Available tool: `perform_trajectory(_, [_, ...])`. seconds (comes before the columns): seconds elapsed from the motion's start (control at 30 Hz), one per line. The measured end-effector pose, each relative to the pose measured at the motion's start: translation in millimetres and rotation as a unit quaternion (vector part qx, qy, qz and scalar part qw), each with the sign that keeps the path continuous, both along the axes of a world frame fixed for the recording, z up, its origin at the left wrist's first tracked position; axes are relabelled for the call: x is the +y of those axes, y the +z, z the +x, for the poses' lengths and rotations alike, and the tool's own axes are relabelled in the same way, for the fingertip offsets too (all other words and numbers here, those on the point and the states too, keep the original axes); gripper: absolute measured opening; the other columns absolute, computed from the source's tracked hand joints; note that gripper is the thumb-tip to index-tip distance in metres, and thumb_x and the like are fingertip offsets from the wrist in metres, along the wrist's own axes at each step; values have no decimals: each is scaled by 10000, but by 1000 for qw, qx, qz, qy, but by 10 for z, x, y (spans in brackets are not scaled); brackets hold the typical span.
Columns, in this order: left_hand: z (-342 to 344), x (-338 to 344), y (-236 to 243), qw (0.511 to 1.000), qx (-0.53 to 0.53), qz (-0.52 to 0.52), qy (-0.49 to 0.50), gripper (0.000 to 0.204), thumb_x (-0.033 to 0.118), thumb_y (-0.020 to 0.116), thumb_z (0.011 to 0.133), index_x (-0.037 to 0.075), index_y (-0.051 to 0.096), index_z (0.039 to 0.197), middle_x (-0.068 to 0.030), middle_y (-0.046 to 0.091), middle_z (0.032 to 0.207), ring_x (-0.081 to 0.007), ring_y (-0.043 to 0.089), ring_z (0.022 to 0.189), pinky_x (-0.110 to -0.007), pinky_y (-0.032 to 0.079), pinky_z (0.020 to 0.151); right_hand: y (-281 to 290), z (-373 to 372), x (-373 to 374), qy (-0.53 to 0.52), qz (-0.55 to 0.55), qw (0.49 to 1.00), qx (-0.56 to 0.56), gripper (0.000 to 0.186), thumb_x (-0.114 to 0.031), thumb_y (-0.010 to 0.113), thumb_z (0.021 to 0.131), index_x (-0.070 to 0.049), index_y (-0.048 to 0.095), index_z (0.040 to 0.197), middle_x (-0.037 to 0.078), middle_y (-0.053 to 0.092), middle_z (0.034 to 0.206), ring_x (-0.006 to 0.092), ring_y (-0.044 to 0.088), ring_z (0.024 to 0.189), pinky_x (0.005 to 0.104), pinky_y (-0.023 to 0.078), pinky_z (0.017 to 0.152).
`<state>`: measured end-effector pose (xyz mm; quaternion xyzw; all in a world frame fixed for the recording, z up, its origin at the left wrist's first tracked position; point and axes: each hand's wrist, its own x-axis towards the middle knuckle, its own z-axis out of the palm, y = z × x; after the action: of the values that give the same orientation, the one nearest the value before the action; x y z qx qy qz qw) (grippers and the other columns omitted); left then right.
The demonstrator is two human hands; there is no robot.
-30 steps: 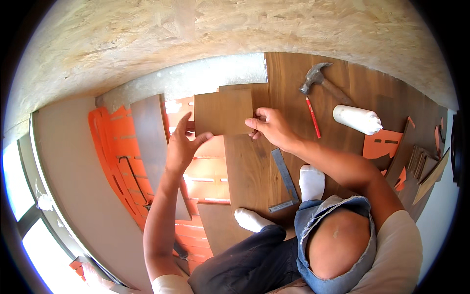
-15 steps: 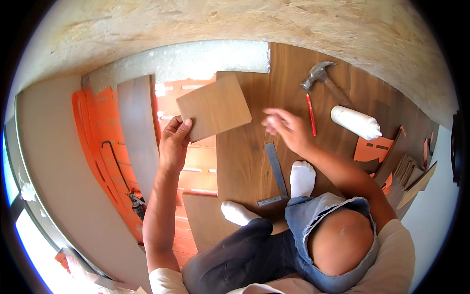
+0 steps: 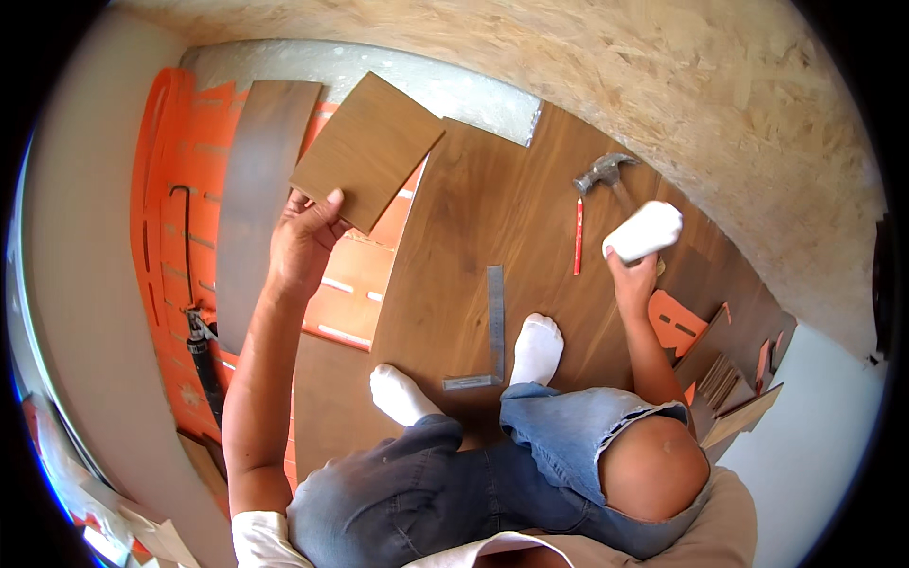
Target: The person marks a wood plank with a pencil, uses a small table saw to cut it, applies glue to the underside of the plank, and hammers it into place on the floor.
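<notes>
In my left hand (image 3: 301, 237) is a short, square-ish brown wooden plank piece (image 3: 365, 142), gripped by its lower corner and raised over the orange underlay. My right hand (image 3: 632, 275) grips a white plastic bottle (image 3: 644, 227) lifted off the floor at the right. Just behind it lies a claw hammer (image 3: 601, 172), its handle partly hidden by the bottle. A red pencil (image 3: 578, 237) lies beside them on the laid brown planks (image 3: 440, 218). A metal square (image 3: 494, 312) rests near my feet.
Orange underlay (image 3: 341, 298) carries a loose long plank (image 3: 251, 218), a bent black bar (image 3: 187, 237) and a black tool (image 3: 204, 369). Offcuts (image 3: 734, 383) lie at the right. A chipboard surface (image 3: 663, 76), grey concrete strip (image 3: 454, 80) and wall (image 3: 95, 237) border the floor.
My right hand let go of the plank piece and took hold of the white bottle, lifting it. My left hand moved the piece left and upward, turning it. The view has shifted.
</notes>
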<state>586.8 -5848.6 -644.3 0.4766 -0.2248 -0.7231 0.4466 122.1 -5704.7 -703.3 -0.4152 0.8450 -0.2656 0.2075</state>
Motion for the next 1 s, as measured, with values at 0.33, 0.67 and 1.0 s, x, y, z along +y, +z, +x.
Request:
perform_trajectory(0.33, [563, 166, -31, 991, -20, -27, 127, 226, 105, 652, 973, 9, 589, 1167, -95, 697, 1105, -189, 701, 971, -322, 564, 914, 1282, 460, -797, 314, 40, 924, -214, 620, -149, 868, 781, 0, 570, 1304, 73, 656, 1167, 170, 620, 1072, 327, 500, 937])
perform_trajectory(0.67, [329, 300, -153, 994, 64, 22, 86, 341, 215, 599, 1016, -24, 569, 1257, -147, 686, 1183, -250, 679, 1092, -395, 536, 996, 1673, 1059, -1409, 377, -37, 906, -191, 695, -188, 887, 769, 9, 531, 1332, 115, 631, 1234, 188, 602, 1149, 359, 493, 986])
perform_trajectory(1.0, [196, 440, -210, 993, 52, 75, 77, 221, 172, 612, 1023, -2, 589, 1158, -128, 678, 1090, -222, 684, 991, -383, 568, 903, 1765, 1190, -1446, 390, -94, 869, -288, 540, -31, 768, 829, -28, 533, 1315, 156, 635, 1277, 267, 616, 1199, 426, 509, 1034])
